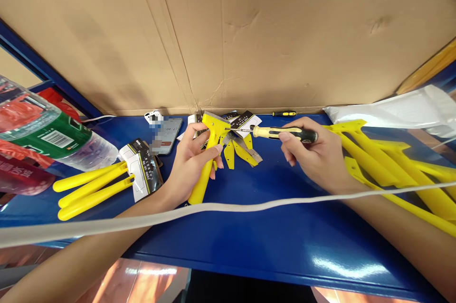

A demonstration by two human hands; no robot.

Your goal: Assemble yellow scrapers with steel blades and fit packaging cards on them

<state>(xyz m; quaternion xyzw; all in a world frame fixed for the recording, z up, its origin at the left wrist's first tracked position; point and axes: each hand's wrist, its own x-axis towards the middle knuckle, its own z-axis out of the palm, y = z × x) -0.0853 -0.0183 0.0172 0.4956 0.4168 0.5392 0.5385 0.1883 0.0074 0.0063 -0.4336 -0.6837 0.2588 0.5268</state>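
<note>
Head view: left hand [189, 163] grips the yellow scraper [204, 175], left of the right hand [317, 153], which grips a screwdriver [267, 132].

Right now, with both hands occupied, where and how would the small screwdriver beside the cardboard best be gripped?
Probably by its thick handle, pinched from above and the front: the small screwdriver lies lengthwise along the cardboard, which blocks the back. Its handle is at the right end, nearer the right hand, now holding the larger screwdriver.
</note>
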